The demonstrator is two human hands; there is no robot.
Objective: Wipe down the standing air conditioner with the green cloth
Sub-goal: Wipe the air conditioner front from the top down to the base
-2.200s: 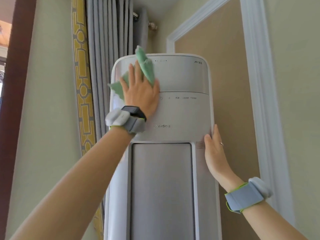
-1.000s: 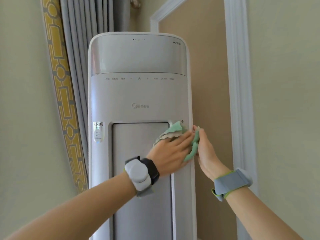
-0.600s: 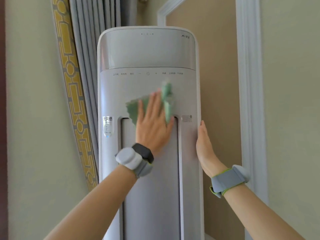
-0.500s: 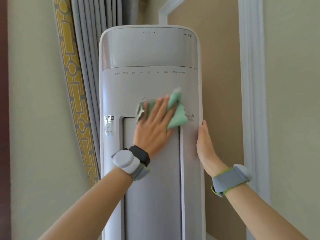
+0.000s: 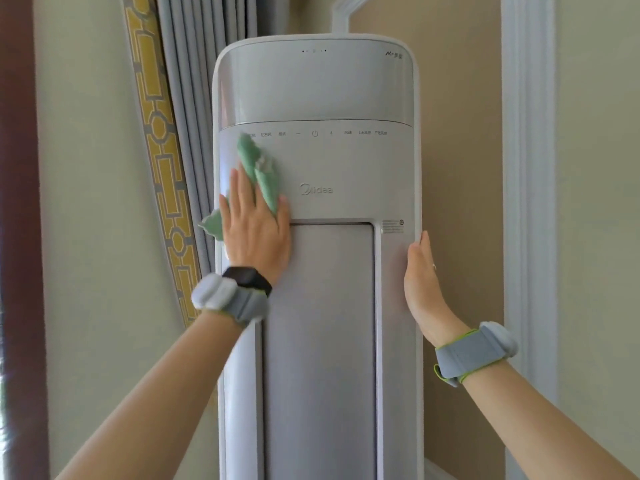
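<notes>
A tall white and silver standing air conditioner [image 5: 346, 174] fills the middle of the head view. My left hand [image 5: 256, 230] lies flat with straight fingers on its front left side, pressing the green cloth [image 5: 261, 171] against the panel below the control row. Cloth sticks out above my fingers and past the unit's left edge. My right hand [image 5: 420, 275] rests flat against the unit's right side edge, fingers straight and pointing up, holding nothing.
Grey pleated curtains [image 5: 194, 98] with a yellow patterned border [image 5: 159, 140] hang just left of the unit. A beige wall panel with white moulding [image 5: 526, 168] stands to the right. A dark wooden frame [image 5: 17, 202] runs down the far left.
My left hand slid the cloth from the middle-right of the front panel across to its left side. My right hand stayed on the right edge.
</notes>
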